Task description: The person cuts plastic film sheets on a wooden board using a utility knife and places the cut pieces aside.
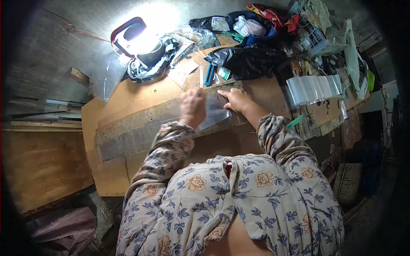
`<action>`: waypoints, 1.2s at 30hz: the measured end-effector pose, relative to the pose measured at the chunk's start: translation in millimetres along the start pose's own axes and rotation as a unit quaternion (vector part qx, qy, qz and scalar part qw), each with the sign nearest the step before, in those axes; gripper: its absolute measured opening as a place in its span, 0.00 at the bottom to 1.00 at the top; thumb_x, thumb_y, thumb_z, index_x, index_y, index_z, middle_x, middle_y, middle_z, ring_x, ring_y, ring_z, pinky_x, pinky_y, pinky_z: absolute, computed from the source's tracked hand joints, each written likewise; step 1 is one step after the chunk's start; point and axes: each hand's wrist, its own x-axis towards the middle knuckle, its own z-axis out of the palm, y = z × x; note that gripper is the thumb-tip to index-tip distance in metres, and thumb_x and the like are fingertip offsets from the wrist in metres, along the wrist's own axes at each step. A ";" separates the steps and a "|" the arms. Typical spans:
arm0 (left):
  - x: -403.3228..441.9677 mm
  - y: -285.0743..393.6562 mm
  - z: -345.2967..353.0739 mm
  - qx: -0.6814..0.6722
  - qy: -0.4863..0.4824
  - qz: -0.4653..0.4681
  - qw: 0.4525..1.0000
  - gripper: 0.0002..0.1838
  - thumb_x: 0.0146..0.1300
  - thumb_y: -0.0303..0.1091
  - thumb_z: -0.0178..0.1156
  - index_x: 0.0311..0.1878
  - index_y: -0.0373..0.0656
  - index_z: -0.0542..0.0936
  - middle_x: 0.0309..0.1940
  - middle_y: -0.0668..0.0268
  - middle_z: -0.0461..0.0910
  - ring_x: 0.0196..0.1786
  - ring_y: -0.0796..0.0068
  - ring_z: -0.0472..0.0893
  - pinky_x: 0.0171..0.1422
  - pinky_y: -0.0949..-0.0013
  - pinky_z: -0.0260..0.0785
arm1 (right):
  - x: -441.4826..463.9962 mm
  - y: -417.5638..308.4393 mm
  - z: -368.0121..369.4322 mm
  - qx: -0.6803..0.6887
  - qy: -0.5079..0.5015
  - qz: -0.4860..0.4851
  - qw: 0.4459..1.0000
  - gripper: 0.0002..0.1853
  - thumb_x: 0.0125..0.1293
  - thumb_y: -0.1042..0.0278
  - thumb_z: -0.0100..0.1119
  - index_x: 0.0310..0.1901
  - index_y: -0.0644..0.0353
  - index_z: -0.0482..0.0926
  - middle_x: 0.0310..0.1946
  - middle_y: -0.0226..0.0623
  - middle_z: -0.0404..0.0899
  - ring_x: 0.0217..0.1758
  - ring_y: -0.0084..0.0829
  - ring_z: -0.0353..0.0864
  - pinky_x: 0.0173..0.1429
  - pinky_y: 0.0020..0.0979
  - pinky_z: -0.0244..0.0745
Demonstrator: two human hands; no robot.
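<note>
A transparent plastic sheet or bag (216, 112) lies flat on a long, worn grey board (136, 123) in front of me. My left hand (193, 107) is closed in a fist above the left part of the plastic, slightly blurred. Whatever its curled fingers hold, if anything, is hidden. On the plastic's right edge rests my right hand (238, 101), with index finger and thumb stretched apart and pressing down. Just beyond the hands lie a blue-handled cutter (209, 74) and a small green-and-white packet (224, 73).
A bright lamp (132, 38) stands at the back left beside a black plastic bag (149, 70). Another black bag (247, 62) lies at the back. To the right is a stack of transparent plastic sleeves (314, 88), near a blue basket (314, 38).
</note>
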 end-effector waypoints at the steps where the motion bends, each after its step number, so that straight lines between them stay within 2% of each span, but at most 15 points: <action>1: 0.2 12.8 4.9 -0.051 -0.021 0.064 0.996 0.16 0.52 0.29 0.51 0.46 0.44 0.75 0.47 0.59 0.73 0.52 0.60 0.71 0.56 0.60 0.61 | 0.6 -2.9 -4.6 0.000 0.001 0.000 1.000 0.32 0.52 0.58 0.63 0.60 0.31 0.63 0.49 0.39 0.70 0.53 0.41 0.72 0.54 0.39 0.69; 2: -1.1 23.9 9.2 -0.102 -0.041 0.128 0.986 0.17 0.51 0.29 0.50 0.47 0.44 0.74 0.51 0.61 0.71 0.54 0.61 0.69 0.57 0.61 0.60 | 0.6 -5.6 -9.1 0.000 -0.015 0.008 1.000 0.32 0.52 0.59 0.63 0.60 0.31 0.63 0.49 0.39 0.70 0.54 0.41 0.71 0.55 0.39 0.69; 5: -4.0 29.7 23.9 -0.123 -0.037 0.158 0.979 0.20 0.56 0.36 0.52 0.54 0.47 0.71 0.56 0.64 0.67 0.61 0.63 0.64 0.61 0.59 0.57 | 5.7 -0.9 -7.9 -0.003 -0.030 0.010 1.000 0.33 0.52 0.60 0.64 0.61 0.32 0.62 0.50 0.39 0.71 0.55 0.41 0.71 0.55 0.39 0.68; 9: -10.1 31.7 13.5 -0.108 -0.042 0.151 0.982 0.22 0.58 0.40 0.51 0.57 0.51 0.69 0.61 0.67 0.63 0.64 0.61 0.60 0.63 0.56 0.53 | -2.5 5.5 -0.2 0.006 0.037 -0.026 0.999 0.38 0.50 0.61 0.64 0.63 0.36 0.57 0.46 0.42 0.72 0.50 0.44 0.72 0.52 0.41 0.69; 15: -16.7 23.7 20.6 -0.079 -0.033 0.134 0.987 0.23 0.60 0.45 0.50 0.60 0.55 0.67 0.64 0.68 0.59 0.68 0.59 0.54 0.67 0.48 0.44 | -39.1 10.3 -1.9 -0.020 0.023 -0.053 0.998 0.42 0.47 0.57 0.66 0.64 0.39 0.55 0.45 0.42 0.72 0.50 0.43 0.73 0.51 0.41 0.69; 17: -16.5 23.6 19.4 -0.092 -0.038 0.125 0.987 0.24 0.60 0.45 0.50 0.60 0.56 0.66 0.65 0.68 0.58 0.68 0.59 0.52 0.67 0.47 0.42 | -44.1 8.1 -11.7 -0.026 -0.021 -0.052 0.998 0.41 0.46 0.57 0.67 0.63 0.44 0.58 0.46 0.42 0.72 0.50 0.42 0.72 0.51 0.40 0.69; 18: -16.6 22.4 19.0 -0.096 -0.039 0.133 0.986 0.24 0.59 0.44 0.50 0.60 0.56 0.66 0.65 0.68 0.58 0.68 0.59 0.52 0.67 0.47 0.42 | -28.1 26.7 1.7 0.025 0.061 -0.137 0.988 0.36 0.45 0.60 0.68 0.58 0.51 0.66 0.41 0.43 0.75 0.45 0.43 0.76 0.47 0.39 0.71; 19: -17.2 21.1 20.7 -0.100 -0.040 0.140 0.984 0.24 0.59 0.44 0.50 0.60 0.56 0.67 0.65 0.68 0.58 0.68 0.59 0.52 0.67 0.46 0.42 | -13.9 24.6 -6.8 0.021 0.063 -0.141 0.988 0.36 0.45 0.60 0.68 0.58 0.51 0.66 0.41 0.43 0.75 0.45 0.43 0.76 0.47 0.39 0.71; 21: -17.4 20.9 22.2 -0.078 -0.037 0.144 0.986 0.24 0.58 0.44 0.50 0.60 0.56 0.67 0.65 0.68 0.58 0.68 0.59 0.52 0.67 0.47 0.42 | 23.6 13.2 -24.2 0.284 0.083 -0.038 0.954 0.29 0.46 0.61 0.66 0.52 0.57 0.72 0.34 0.43 0.79 0.38 0.45 0.78 0.44 0.39 0.72; 23: -17.3 21.9 19.2 -0.092 -0.034 0.142 0.985 0.24 0.57 0.44 0.50 0.60 0.56 0.67 0.64 0.67 0.58 0.68 0.59 0.53 0.67 0.48 0.42 | 73.5 1.5 -18.2 0.271 0.212 -0.065 0.936 0.23 0.49 0.57 0.64 0.46 0.58 0.75 0.29 0.44 0.80 0.34 0.47 0.79 0.41 0.40 0.72; 26: -15.7 20.3 22.2 -0.098 -0.043 0.137 0.985 0.25 0.57 0.43 0.50 0.60 0.55 0.67 0.65 0.68 0.57 0.68 0.60 0.53 0.67 0.48 0.41 | 109.4 -34.7 -27.2 0.114 0.161 0.133 0.971 0.27 0.53 0.44 0.55 0.45 0.59 0.71 0.38 0.48 0.78 0.44 0.46 0.78 0.48 0.41 0.71; 29: -16.1 21.2 18.9 -0.091 -0.065 0.127 0.986 0.26 0.56 0.45 0.50 0.59 0.53 0.67 0.65 0.67 0.58 0.69 0.60 0.51 0.68 0.48 0.39 | 128.1 -41.6 -24.1 0.072 0.102 0.187 0.974 0.34 0.52 0.42 0.55 0.54 0.57 0.62 0.48 0.50 0.74 0.50 0.46 0.75 0.54 0.43 0.69; 34: -16.9 19.7 22.1 -0.103 -0.032 0.139 0.985 0.27 0.55 0.46 0.51 0.60 0.56 0.66 0.65 0.67 0.57 0.69 0.59 0.52 0.68 0.49 0.40 | 146.1 -24.9 -23.7 0.201 0.148 0.196 0.948 0.28 0.51 0.66 0.51 0.56 0.63 0.62 0.49 0.55 0.72 0.52 0.49 0.73 0.56 0.43 0.67; 35: -16.7 19.8 21.0 -0.104 -0.030 0.142 0.984 0.27 0.55 0.46 0.51 0.60 0.56 0.66 0.65 0.67 0.57 0.69 0.59 0.52 0.68 0.49 0.40 | 152.9 -9.7 -19.8 0.193 0.172 0.135 0.957 0.21 0.52 0.70 0.50 0.49 0.65 0.68 0.42 0.54 0.76 0.46 0.45 0.77 0.48 0.41 0.72; 36: -16.4 20.6 18.2 -0.108 -0.038 0.137 0.984 0.26 0.55 0.46 0.51 0.60 0.56 0.66 0.65 0.67 0.58 0.68 0.59 0.52 0.67 0.49 0.40 | 136.3 -6.8 -35.3 0.324 0.101 0.122 0.933 0.17 0.53 0.73 0.49 0.46 0.66 0.69 0.38 0.50 0.76 0.41 0.41 0.78 0.44 0.37 0.73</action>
